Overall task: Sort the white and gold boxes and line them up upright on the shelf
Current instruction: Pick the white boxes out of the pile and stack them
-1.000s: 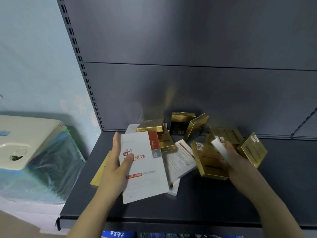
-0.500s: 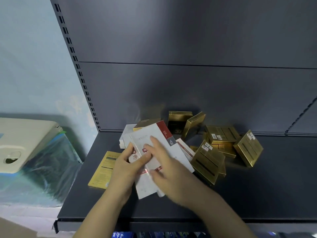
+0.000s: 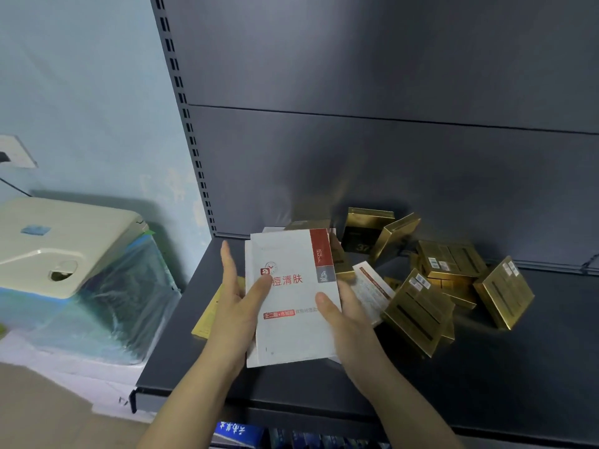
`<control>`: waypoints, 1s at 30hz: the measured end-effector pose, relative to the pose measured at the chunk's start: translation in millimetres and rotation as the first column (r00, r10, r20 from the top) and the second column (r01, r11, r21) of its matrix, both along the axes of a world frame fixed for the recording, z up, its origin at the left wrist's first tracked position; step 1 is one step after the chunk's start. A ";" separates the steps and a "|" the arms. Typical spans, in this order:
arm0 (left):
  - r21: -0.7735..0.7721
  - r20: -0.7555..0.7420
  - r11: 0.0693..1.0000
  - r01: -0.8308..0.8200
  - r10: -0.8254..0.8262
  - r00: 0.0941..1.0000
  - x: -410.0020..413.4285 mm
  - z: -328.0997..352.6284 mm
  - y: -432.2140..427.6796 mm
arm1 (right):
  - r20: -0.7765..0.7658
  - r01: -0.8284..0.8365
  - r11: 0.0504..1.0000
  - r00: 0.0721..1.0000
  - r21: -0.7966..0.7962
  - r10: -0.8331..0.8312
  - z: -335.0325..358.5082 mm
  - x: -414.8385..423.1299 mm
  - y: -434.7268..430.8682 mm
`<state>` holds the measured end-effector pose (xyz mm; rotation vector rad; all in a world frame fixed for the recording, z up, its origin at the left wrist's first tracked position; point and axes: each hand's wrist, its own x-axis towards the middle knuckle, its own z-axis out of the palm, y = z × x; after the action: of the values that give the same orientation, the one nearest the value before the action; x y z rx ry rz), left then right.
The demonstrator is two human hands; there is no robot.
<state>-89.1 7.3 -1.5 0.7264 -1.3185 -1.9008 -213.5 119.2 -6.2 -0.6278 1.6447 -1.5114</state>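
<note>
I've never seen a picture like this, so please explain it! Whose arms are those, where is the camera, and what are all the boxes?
No robot here: those are a person's two arms. The camera sits on the person's head and looks down, so you see what they see. The left hand and right hand hold a white box together, thumbs on its front. Under it is a dark shelf. On the shelf gold boxes lie jumbled, some leaning, and a second white box lies beside them.
</note>
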 end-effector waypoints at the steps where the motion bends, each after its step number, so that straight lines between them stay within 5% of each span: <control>1: -0.009 0.001 1.000 0.005 -0.005 1.000 2.7 0.5 -2.8 | 0.015 -0.010 1.000 1.000 -0.007 0.010 -3.4 1.8 -1.7; 5: -0.085 0.036 0.996 0.019 -0.016 0.999 13.0 2.0 -12.2 | 0.131 -0.063 0.998 0.989 -0.020 0.065 -9.4 4.3 -7.9; 9: -0.031 0.073 1.000 -0.004 0.006 0.997 33.5 -0.6 -27.0 | -0.008 -0.186 0.982 0.982 0.017 0.186 -18.0 9.7 -11.5; 11: 0.014 0.131 0.996 -0.085 0.083 0.988 53.4 -7.4 -43.2 | -0.194 -0.210 0.977 0.958 0.021 0.210 -18.8 15.2 -13.8; 15: 0.046 0.303 0.966 -0.254 0.229 0.925 104.2 -26.6 -79.0 | -0.695 -0.299 0.930 0.622 0.214 0.360 -17.4 31.6 -37.6; 19: 0.082 0.412 0.959 -0.272 0.216 0.885 142.1 -41.4 -99.4 | -0.772 -0.394 0.815 0.311 0.426 0.554 -30.0 48.8 -78.1; 23: 0.109 0.441 0.952 -0.287 0.212 0.872 145.7 -46.2 -104.2 | -0.785 -0.319 0.760 0.072 0.567 0.616 -48.7 49.0 -101.9; 27: 0.149 0.439 0.948 -0.282 0.192 0.878 126.5 -41.2 -104.4 | -0.832 -0.232 0.819 0.061 0.525 0.551 -60.2 31.3 -99.3; 30: 0.146 0.410 0.955 -0.259 0.179 0.894 104.3 -32.3 -102.8 | -0.837 -0.193 0.856 0.192 0.479 0.512 -64.5 14.0 -88.4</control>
<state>15.2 -95.5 -33.8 1.3604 -1.2221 -1.7724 -199.5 30.8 -70.8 -1.8984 2.2393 -0.3778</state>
